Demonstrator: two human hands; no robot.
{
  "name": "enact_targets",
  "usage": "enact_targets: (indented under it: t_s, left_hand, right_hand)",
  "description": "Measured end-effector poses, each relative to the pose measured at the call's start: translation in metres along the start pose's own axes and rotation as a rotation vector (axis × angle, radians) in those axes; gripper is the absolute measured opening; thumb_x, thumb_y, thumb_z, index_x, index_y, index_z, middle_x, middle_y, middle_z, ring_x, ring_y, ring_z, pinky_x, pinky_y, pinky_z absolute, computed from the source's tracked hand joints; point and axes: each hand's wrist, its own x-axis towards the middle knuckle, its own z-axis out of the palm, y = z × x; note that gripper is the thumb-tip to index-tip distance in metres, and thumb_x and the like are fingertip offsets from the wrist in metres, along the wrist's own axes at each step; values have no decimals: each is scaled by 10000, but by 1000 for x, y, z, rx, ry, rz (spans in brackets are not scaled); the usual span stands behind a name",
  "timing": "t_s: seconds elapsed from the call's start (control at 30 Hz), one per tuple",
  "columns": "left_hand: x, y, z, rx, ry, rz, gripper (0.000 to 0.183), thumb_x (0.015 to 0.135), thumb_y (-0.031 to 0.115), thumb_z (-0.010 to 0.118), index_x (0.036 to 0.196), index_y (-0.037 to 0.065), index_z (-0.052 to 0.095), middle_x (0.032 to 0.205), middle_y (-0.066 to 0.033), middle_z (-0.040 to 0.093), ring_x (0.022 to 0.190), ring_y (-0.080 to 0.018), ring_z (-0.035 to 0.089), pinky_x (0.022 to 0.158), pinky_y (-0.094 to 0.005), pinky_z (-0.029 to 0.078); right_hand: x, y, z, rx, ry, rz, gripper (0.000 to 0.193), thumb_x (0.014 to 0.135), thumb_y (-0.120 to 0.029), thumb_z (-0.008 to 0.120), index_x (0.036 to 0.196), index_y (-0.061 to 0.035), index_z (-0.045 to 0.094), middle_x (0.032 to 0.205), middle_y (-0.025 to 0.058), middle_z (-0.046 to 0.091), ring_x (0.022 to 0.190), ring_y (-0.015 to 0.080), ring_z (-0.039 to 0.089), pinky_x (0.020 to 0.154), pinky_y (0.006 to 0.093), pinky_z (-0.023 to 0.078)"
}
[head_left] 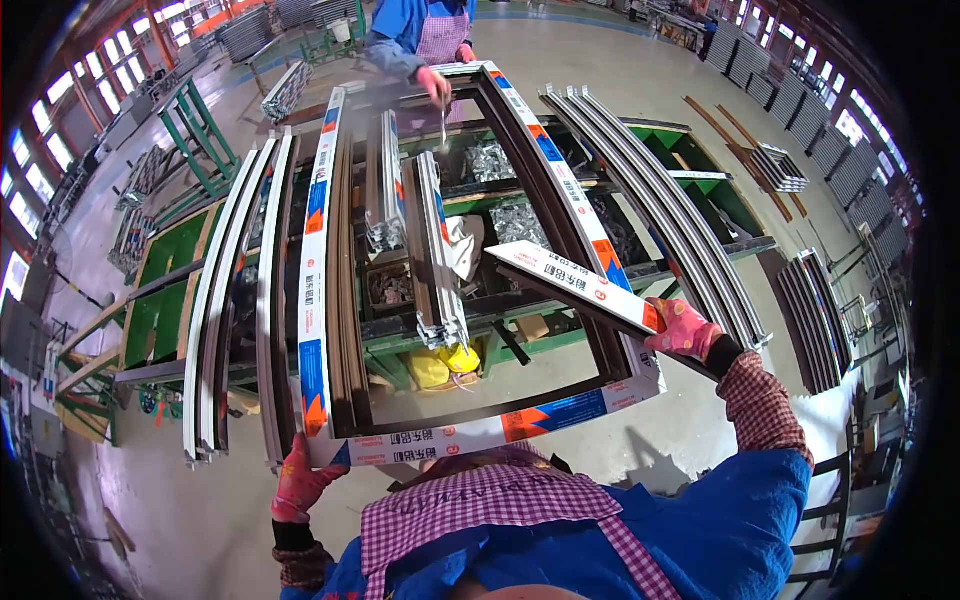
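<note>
A large rectangular window frame (313,270), brown metal with printed white, blue and orange film, lies across the green workbench. Its near left corner is gripped by my left hand (301,484), in a pink glove. My right hand (683,330), gloved in pink too, is closed round one end of a shorter aluminium profile (570,275). That profile has an angled end and slants up to the left over the frame's opening, above its near right corner. Part of the frame's right side is hidden behind it. Inside the opening lie several brown and white profiles (433,250).
At the far side stands a co-worker (425,35) in blue, a pink-gloved hand over the frame. Long profiles (640,190) lie right of the frame, and more (225,310) on its left. Bench bins hold small metal parts (518,228). Yellow bags (445,366) sit below.
</note>
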Motion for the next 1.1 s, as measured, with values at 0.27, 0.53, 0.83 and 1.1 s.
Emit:
enact_targets:
  t_s: [0.27, 0.53, 0.83, 1.1]
  left_hand:
    - [4, -19, 2, -12, 11, 26, 908, 616, 199, 876, 1328, -49, 369, 1171, -179, 593, 1087, -258, 586, 919, -346, 462]
    - [5, -29, 4, 2, 23, 15, 982, 623, 242, 882, 1369, -69, 323, 1228, -196, 561, 1138, -261, 555, 957, -349, 440]
    - [5, -29, 5, -45, 0, -20, 1014, 626, 243, 883, 1386, -83, 295, 1256, -187, 547, 1169, -256, 534, 981, -342, 419]
    - [2, -21, 4, 3, 45, 7, 956, 627, 191, 870, 1366, -70, 324, 1233, -188, 560, 1129, -256, 556, 956, -341, 436]
  right_hand:
    - [-1, -3, -1, 30, 2, -28, 632, 624, -234, 740, 1171, 12, 544, 967, 208, 649, 930, 318, 625, 839, 367, 475]
    - [2, 1, 1, -2, -16, -13, 641, 629, -237, 735, 1185, 9, 533, 964, 212, 646, 929, 325, 625, 835, 371, 479]
    - [0, 1, -1, 32, -19, -24, 667, 636, -234, 732, 1225, -3, 521, 1011, 219, 641, 948, 323, 623, 854, 367, 477]
    - [0, -3, -3, 50, -22, -37, 685, 637, -236, 733, 1241, 0, 515, 1015, 217, 645, 956, 318, 625, 864, 360, 477]
